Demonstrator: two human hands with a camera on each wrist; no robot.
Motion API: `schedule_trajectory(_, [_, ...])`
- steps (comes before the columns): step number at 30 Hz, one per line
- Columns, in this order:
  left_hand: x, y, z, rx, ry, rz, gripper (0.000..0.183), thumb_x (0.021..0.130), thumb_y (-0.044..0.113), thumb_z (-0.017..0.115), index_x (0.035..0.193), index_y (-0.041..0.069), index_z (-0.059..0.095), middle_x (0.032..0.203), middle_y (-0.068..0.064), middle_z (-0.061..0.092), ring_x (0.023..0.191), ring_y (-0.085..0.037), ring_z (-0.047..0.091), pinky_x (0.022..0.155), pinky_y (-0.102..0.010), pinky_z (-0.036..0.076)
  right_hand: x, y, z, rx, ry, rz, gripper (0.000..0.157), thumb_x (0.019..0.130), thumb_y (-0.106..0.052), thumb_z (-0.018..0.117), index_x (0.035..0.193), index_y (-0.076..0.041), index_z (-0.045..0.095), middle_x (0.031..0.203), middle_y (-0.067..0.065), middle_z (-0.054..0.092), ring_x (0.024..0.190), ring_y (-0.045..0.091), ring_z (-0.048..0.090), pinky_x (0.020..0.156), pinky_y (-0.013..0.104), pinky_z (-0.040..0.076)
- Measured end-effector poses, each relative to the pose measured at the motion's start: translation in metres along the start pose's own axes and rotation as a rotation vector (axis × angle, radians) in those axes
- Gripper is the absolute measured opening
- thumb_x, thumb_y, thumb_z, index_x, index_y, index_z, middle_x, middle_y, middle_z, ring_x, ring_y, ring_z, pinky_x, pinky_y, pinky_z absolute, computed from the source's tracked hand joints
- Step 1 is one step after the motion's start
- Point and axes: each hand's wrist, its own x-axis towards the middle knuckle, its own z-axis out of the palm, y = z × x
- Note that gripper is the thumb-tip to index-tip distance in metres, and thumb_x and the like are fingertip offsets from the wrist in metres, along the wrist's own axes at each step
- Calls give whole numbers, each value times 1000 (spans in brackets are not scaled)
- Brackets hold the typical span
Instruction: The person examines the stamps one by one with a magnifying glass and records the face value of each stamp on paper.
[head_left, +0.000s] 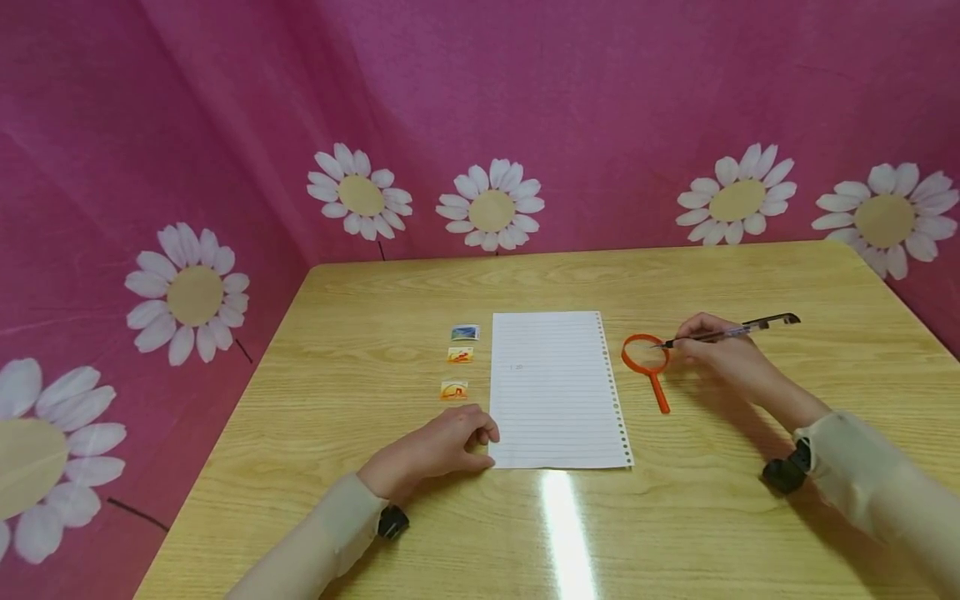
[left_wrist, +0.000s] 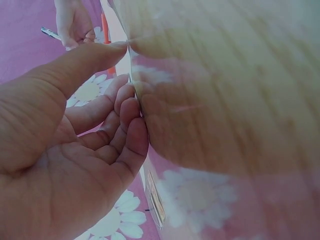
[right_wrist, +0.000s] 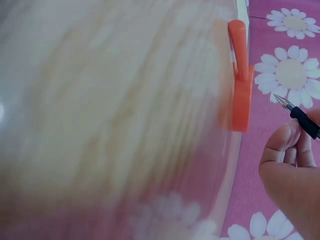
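My right hand (head_left: 718, 357) pinches a pen (head_left: 726, 333), its cap stuck on the back end. In the head view the tip overlaps the lens of an orange magnifying glass (head_left: 659, 393) on the table; in the right wrist view the pen tip (right_wrist: 282, 101) is raised above the tabletop. A lined sheet of paper (head_left: 555, 408) with punched holes down its right side lies in the middle, bearing a small faint mark in its upper left. With fingers loosely bent, my left hand (head_left: 442, 443) rests at the sheet's lower left edge, thumb and fingertips touching down.
Left of the paper, three small stamp-like pictures lie in a column: a blue one (head_left: 465, 332), a yellow and red one (head_left: 461, 355) and an orange one (head_left: 453, 390). The wooden table (head_left: 360, 333) meets a pink flowered curtain (head_left: 600, 125) behind and at the left.
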Motion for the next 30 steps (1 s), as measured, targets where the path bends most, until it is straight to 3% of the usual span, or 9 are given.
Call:
schedule_trajectory(9, [-1,-1,0,-2,-4,-3,21,86,13,75,101,5,62,89,-2,55,83,-11,47,75,-19,40,-6,7,-9,-45,47,44,5,96,-22,61,98,-17,61,86,-17,62,78,3,57,66,24,48])
schedule_trajectory(23, [0,1,0,-16,-8,-28,21,86,14,75,102,6,63,90,0,54,83,-10,46,75,-19,40,-11,19,-31,23,45,-62,6,98,-11,57,97,-16,61,86,-21,63,76,1,60,65,19,50])
schedule_trajectory(26, [0,1,0,-20,-7,-30,21,86,14,75,101,6,62,90,0,54,83,-11,46,75,-20,40,-11,18,-33,3,40,-64,6,98,-14,59,103,-17,59,86,-20,63,76,2,60,65,21,51])
schedule_trajectory(30, [1,2,0,-27,-9,-35,21,86,14,74,102,7,63,90,0,53,83,-11,46,75,-20,39,-12,16,-37,-83,41,-64,21,99,-22,58,120,-17,55,92,-18,66,82,3,62,67,23,52])
